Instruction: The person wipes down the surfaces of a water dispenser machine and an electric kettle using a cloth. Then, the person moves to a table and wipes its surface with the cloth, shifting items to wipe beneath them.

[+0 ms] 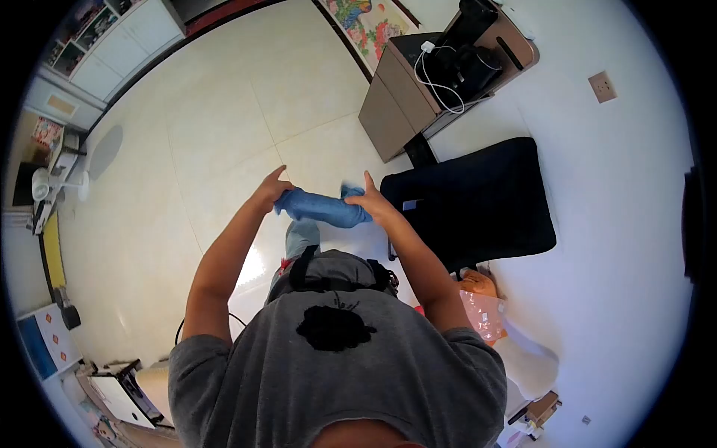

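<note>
A blue, denim-like cloth (325, 208), folded or rolled into a long bundle, is held level in front of my body. My left hand (275, 190) grips its left end, thumb pointing up and away from the cloth. At the other end, my right hand (369, 201) is closed on the bundle, its thumb also raised. A loose bit of the cloth sticks up beside the right fingers. What garment it is, I cannot tell. Below the bundle, part of my light blue trouser leg (302, 237) shows.
To the right stands a black cushioned chair (478, 201). Beyond it, a brown cabinet (403, 97) carries a black kettle (476, 69) and a white cable (441, 88). Pale floor tiles (216, 112) stretch ahead. A white fan (43, 184) is at the far left.
</note>
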### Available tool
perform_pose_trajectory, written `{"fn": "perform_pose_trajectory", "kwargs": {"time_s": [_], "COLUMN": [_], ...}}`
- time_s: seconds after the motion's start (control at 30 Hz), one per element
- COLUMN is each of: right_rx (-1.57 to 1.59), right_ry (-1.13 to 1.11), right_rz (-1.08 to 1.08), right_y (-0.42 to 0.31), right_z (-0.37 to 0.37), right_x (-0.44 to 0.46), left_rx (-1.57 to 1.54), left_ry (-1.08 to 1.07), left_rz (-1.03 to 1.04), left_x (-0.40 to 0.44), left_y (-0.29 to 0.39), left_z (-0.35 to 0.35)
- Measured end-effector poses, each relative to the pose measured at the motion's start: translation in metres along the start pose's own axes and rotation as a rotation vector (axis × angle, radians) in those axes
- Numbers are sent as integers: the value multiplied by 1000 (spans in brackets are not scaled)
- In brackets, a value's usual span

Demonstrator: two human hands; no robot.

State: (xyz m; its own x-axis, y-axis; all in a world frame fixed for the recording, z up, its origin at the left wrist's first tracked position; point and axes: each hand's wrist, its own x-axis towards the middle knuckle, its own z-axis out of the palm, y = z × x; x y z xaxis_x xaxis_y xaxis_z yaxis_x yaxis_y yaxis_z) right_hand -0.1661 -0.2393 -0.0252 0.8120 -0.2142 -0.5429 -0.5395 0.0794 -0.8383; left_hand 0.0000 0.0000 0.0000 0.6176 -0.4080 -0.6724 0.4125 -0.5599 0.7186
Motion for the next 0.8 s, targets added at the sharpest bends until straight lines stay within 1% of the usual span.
{"fn": "perform_pose_trajectory", "kwargs": {"time_s": [0.07, 0.1, 0.17, 0.2, 0.23, 0.27, 0.3, 0.33, 0.37, 0.43, 0.47, 0.5, 0.57, 0.6, 0.63, 0.67, 0.7, 0.73, 0.77, 0.8], "right_rx": [3, -96, -495, -688, -669, -736, -796, -735, -727, -1078, -1061, -1056, -308, 23, 26, 571, 850, 1126, 1003, 865], "right_ry": [20, 112, -108, -66, -61, 59, 158, 283, 298, 482, 459, 477, 32, 9, 20, -183, -286, -390, -99, 183], "right_rz": [101, 2, -238, -138, -111, -70, 2, -112, -107, -472, -549, -542, -553, -427, -425, -380, -358, -316, -400, -479], "right_y": [5, -62, -45, -56, -64, -88, -94, -95, -104, -132, -150, -162, -178, -178, -172, -161, -149, -135, -117, -101], "right_z": [11, -69, -40, -9, -3, -9, -11, -14, -19, -27, -38, -50, -80, -92, -105, -122, -126, -131, -130, -126], "right_x": [-12, 70, 81, 59, 57, 74, 79, 81, 83, 76, 72, 71, 71, 63, 63, 67, 75, 84, 93, 102], "left_rx": [-82, -137, 170, 201, 367, 538, 697, 939, 948, 1103, 1132, 1142, 489, 423, 426, 373, 324, 341, 336, 468], "left_ry": [-69, -110, -143, -155, -244, -315, -399, -374, -386, -308, -273, -284, -636, -711, -723, -801, -874, -866, -873, -815], "left_rz": [14, 167, 289, 259, 383, 555, 700, 601, 610, 689, 839, 851, 767, 725, 725, 727, 722, 825, 825, 988], "left_x": [-11, 93, 107, 104, 103, 112, 109, 93, 103, 126, 141, 150, 160, 156, 153, 151, 152, 160, 169, 178], "left_y": [4, 88, 77, 71, 77, 108, 126, 154, 167, 197, 219, 239, 278, 298, 316, 331, 340, 346, 354, 361], "left_z": [-2, 19, -1, -15, -15, -20, -18, -17, -15, -15, -16, -16, -13, -5, 7, 24, 40, 59, 82, 103]}}
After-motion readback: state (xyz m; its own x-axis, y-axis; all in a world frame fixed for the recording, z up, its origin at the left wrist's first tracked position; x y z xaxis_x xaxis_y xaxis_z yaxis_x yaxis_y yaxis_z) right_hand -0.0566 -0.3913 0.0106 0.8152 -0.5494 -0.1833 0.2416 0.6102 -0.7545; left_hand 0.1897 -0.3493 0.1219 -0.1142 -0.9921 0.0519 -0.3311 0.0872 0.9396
